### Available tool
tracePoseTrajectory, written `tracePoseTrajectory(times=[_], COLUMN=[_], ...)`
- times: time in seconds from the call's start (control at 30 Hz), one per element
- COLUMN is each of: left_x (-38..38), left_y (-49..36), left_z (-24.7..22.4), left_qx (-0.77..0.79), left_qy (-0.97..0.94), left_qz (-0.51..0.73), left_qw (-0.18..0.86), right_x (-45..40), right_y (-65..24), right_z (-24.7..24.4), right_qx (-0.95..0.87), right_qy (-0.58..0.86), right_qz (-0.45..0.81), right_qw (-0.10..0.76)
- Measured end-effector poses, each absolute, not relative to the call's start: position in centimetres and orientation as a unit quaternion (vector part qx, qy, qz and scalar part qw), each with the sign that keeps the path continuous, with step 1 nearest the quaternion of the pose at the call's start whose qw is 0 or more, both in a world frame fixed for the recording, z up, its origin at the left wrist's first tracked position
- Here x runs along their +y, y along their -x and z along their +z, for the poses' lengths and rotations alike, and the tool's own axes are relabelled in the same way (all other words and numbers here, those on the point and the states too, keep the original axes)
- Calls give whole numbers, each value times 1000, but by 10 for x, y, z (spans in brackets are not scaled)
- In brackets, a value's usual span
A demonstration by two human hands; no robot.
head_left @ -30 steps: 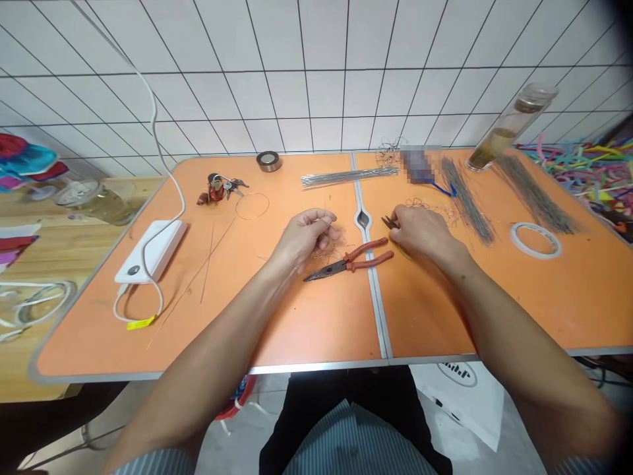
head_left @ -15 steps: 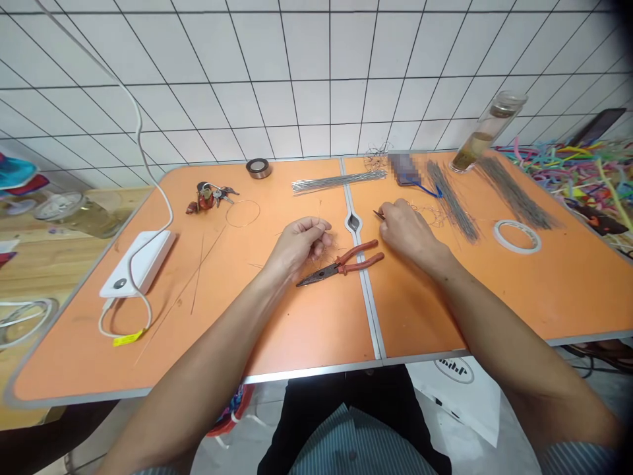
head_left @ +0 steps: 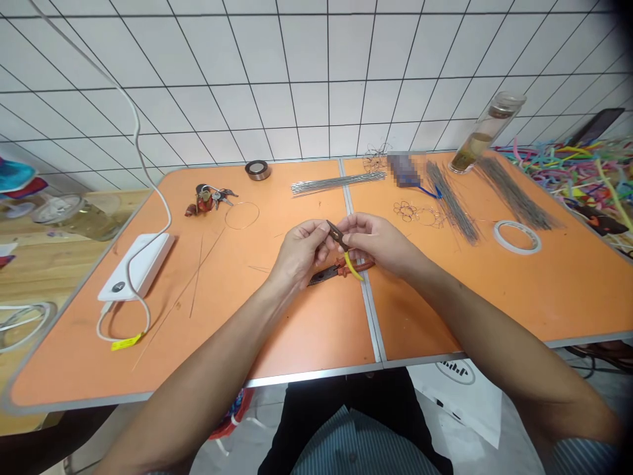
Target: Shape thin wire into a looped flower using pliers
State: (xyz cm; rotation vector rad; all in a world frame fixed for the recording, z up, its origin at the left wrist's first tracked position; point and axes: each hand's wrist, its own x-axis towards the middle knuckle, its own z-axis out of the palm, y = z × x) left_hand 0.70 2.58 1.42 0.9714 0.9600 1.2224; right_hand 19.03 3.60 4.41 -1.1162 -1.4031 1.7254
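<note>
My hands meet above the middle of the orange folding table (head_left: 306, 330). My right hand (head_left: 378, 241) grips small pliers with yellow handles (head_left: 341, 245), their dark nose pointing up towards my left hand (head_left: 301, 252). The curled fingers of my left hand sit beside that nose; anything pinched there is too small to tell. Under both hands lie red-handled needle-nose pliers (head_left: 341, 272), partly hidden. A small wire flower (head_left: 405, 211) and a loose wire loop (head_left: 242, 215) lie on the table to either side.
Bundles of straight wires (head_left: 339, 183) (head_left: 452, 201) lie towards the back. A white power bank (head_left: 136, 267) with its cable, keys (head_left: 208, 198), tape rolls (head_left: 517, 236) and a glass tube (head_left: 487, 132) stand around. Coloured pipe cleaners (head_left: 558, 178) lie beyond the right edge.
My right hand has moved left from beside the wire coils to meet my left hand, carrying the small pliers. The wire flower now shows uncovered on the table.
</note>
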Motion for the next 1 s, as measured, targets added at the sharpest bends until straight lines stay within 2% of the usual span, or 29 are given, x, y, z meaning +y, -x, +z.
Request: tracePoseTrajectory(times=[0.13, 0.3, 0.53, 0.73, 1.0], left_x=[29, 32, 35, 33, 31], left_y=[-1, 2, 7, 5, 5], left_z=[19, 20, 23, 22, 22], left_qx=[426, 427, 468, 458, 445], left_qy=[-413, -401, -409, -423, -445], left_qz=[536, 558, 571, 568, 551], left_qw=[600, 588, 536, 537, 548], right_x=[38, 36, 37, 37, 42], right_y=[-194, -195, -197, -201, -202], right_z=[39, 35, 41, 48, 46], right_qx=[-500, -546, -566, -718, -807], right_qy=[377, 379, 449, 472, 511], right_qz=[729, 714, 645, 424, 196], right_qw=[276, 222, 250, 287, 223])
